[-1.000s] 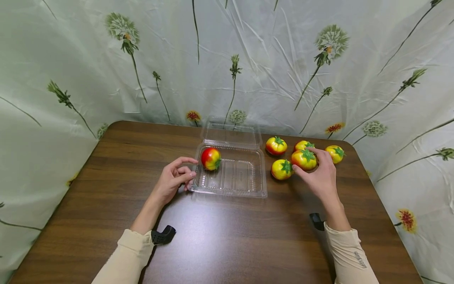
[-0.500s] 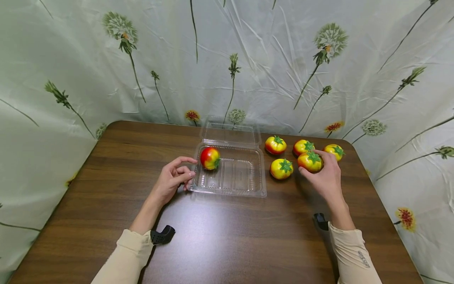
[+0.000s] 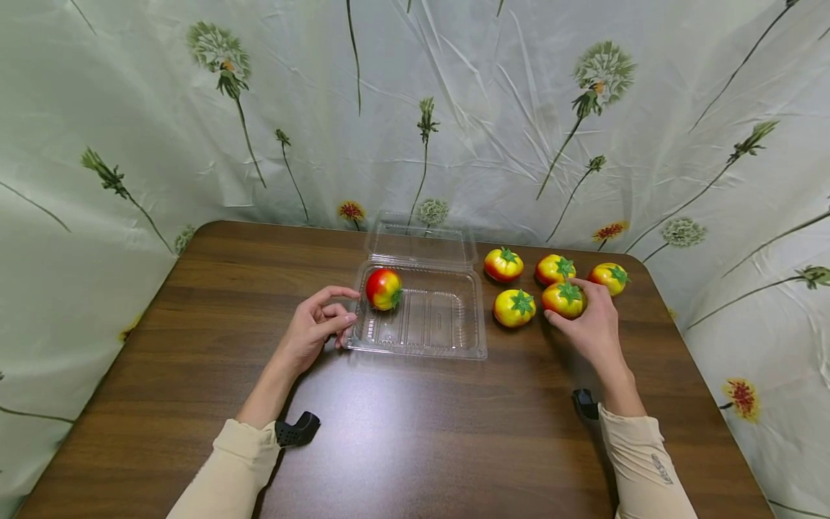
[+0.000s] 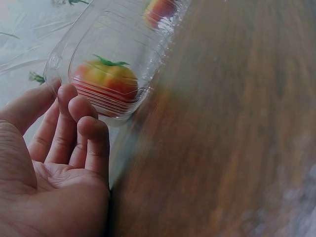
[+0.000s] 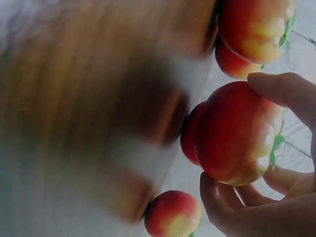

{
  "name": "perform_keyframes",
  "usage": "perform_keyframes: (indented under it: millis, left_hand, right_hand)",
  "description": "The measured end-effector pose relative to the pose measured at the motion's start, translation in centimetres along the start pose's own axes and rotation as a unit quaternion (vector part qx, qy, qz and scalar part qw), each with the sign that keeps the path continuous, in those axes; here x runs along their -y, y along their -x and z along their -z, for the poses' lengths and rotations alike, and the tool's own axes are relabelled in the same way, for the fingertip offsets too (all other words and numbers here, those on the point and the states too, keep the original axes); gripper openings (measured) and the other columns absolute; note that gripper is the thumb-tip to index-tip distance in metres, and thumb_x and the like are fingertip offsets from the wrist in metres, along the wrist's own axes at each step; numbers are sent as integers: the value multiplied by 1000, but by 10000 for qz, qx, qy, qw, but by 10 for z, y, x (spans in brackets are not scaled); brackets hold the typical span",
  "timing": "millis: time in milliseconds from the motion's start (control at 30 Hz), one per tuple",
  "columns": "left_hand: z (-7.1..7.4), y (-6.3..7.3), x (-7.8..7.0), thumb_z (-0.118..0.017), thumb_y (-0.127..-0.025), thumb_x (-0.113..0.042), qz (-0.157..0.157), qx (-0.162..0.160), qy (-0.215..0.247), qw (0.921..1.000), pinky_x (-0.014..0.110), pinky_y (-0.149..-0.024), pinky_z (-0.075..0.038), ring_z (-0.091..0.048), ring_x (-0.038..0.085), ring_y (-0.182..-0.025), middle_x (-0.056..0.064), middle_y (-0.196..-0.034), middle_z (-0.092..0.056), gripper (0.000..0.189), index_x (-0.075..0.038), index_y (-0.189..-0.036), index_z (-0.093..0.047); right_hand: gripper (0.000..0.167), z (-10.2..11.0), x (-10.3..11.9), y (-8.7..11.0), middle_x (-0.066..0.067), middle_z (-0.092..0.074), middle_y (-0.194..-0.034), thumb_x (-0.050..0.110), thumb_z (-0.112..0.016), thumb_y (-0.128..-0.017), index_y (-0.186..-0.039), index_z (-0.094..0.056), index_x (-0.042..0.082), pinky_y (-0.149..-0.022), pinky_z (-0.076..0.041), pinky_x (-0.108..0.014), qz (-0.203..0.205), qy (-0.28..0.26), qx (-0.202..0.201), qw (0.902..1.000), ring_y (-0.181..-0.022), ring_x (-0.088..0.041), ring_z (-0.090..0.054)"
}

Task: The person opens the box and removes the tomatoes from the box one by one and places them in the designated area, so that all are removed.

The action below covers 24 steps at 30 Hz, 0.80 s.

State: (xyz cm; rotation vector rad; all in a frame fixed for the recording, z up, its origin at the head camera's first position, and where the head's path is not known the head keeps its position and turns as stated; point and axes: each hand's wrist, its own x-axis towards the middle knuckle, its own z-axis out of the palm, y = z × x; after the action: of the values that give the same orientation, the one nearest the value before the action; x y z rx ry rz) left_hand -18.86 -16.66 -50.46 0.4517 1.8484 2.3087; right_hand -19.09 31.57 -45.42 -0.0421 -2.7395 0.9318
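Note:
In the head view a clear plastic clamshell container lies with its lid raised at the back. One red-and-yellow tomato with a green leafy top sits in its left side. My left hand holds the container's left rim; the left wrist view shows the fingertips against the clear wall. On the right, my right hand grips a tomato between thumb and fingers, its red underside facing the right wrist camera. Whether that tomato touches the table is unclear.
Around the right hand stand a tomato at the back left, another tomato in front of it, a tomato behind the gripped one and a tomato at far right. A brown wooden table meets a flowered curtain.
My right hand, gripping the tomato, has shifted slightly right and toward the front, away from the front-left tomato. The left hand and the container stay in place.

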Motion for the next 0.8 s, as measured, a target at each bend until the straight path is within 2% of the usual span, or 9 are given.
perform_keyframes:
  millis: [400,800]
  left_hand:
    - [1,0,0,-64,-100,7,-6,23,22,10000,23,-52,-51,-56,13,-59,4,-74,-65,33,0,-131,-59]
    - [1,0,0,-64,-100,6,18,42,20,10000,23,-52,-52,-57,13,-59,4,-74,-65,33,-1,-132,-59]
  right_hand:
    - [68,-1,-9,-1,-34,-47,-135,16,-85,-87,-141,-50,-8,-107,-37,-67,-53,81,337,9994,-122,-51,-46]
    - [69,0,-11,-1,-34,-49,-136,18,-85,-87,-141,-49,-6,-109,-36,-68,-123,78,308,9994,-125,-51,-46]
